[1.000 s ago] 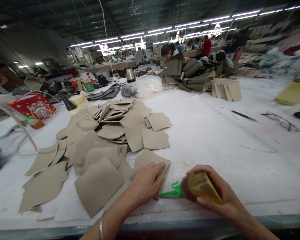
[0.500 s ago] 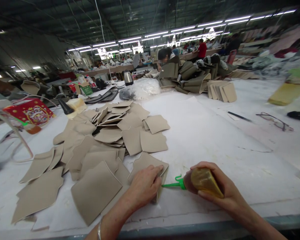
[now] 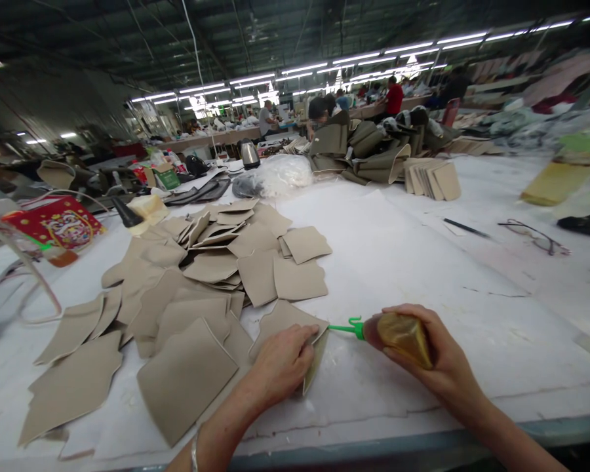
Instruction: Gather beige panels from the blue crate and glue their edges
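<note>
My right hand is wrapped round a squeeze bottle of amber liquid, tilted on its side. The bottle's thin green nozzle points left, its tip at the upper right corner of a beige panel. My left hand holds that panel, forefinger stretched along its top and thumb bent in beside it. The panel's right side is folded, and a yellowish flap shows below the fold. The left fingertips are partly hidden. To the left spreads a loose heap of similar beige panels.
A white-covered table carries eyeglasses, a black pen and a yellow liquid container at right. Fanned beige pieces, dark folded pieces and a kettle stand behind. A red box is at left.
The nozzle tip has moved up along the panel's right edge to its corner as my right hand raised the bottle slightly. My left hand stays on the panel. The view shifted slightly.
</note>
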`<action>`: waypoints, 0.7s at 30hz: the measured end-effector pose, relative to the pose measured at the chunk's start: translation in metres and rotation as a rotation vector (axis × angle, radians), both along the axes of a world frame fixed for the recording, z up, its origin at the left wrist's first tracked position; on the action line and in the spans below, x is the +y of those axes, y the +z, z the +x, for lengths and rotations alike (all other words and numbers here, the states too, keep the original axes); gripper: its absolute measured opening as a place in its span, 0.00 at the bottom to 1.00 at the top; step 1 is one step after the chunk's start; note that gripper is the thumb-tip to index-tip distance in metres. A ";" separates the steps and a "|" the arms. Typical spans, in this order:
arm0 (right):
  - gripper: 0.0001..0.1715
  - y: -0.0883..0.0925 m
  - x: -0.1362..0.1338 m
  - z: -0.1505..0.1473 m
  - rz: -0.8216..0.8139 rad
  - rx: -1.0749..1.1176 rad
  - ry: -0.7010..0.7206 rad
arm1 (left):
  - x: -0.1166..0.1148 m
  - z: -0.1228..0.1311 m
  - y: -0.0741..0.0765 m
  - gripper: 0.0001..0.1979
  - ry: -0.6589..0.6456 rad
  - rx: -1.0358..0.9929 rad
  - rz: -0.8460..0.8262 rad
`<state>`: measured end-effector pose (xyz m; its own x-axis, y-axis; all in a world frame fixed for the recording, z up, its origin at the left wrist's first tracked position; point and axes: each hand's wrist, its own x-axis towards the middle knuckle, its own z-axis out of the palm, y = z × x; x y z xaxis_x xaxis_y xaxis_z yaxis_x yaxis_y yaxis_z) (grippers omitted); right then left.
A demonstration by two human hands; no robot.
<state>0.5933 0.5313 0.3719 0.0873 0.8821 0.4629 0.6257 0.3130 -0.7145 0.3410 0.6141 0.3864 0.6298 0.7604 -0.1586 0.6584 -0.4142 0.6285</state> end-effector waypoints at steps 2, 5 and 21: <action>0.25 -0.003 0.000 0.003 0.006 -0.004 -0.023 | 0.000 0.001 0.001 0.23 0.001 -0.006 -0.003; 0.25 -0.006 -0.007 0.002 -0.060 0.015 -0.023 | 0.000 0.001 0.001 0.23 -0.005 -0.005 -0.002; 0.28 -0.011 -0.024 -0.010 -0.239 0.137 -0.098 | 0.000 0.000 0.000 0.24 0.013 -0.014 0.025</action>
<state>0.5831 0.5077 0.3612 0.2244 0.9491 0.2212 0.5373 0.0689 -0.8406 0.3412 0.6142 0.3865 0.6219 0.7722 -0.1304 0.6548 -0.4214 0.6275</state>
